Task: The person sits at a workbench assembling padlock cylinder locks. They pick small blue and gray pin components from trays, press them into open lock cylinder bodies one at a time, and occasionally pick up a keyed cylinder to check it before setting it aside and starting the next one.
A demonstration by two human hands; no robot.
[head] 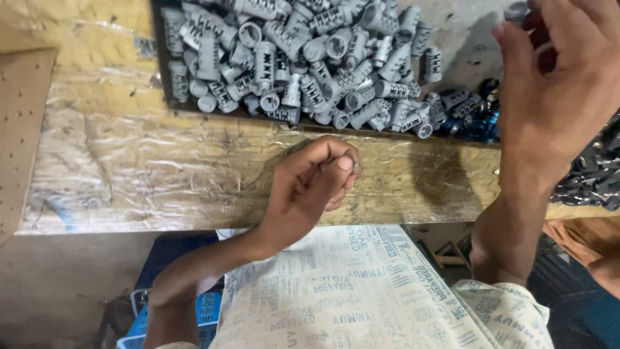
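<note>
Just beyond the left hand (310,187), a heap of grey plastic slotted sleeves (310,61) fills a dark tray (161,77) on the plastic-wrapped wooden bench (161,168); fingers curled together, pinching something small, too hidden to identify. Right hand (558,84) raised, fingers loosely apart, whether it holds anything unclear. Near it lie blue metal parts (481,123); most sleeves look untouched, little visibly done.

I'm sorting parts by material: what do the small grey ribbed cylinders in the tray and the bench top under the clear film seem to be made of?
The small grey ribbed cylinders look like moulded plastic: uniform matt grey, hollow ends, slotted sides. The bench top looks like pale wood or board, its grain showing through crinkled, glossy clear plastic film. The left hand pinches a small piece too hidden to judge.
</note>
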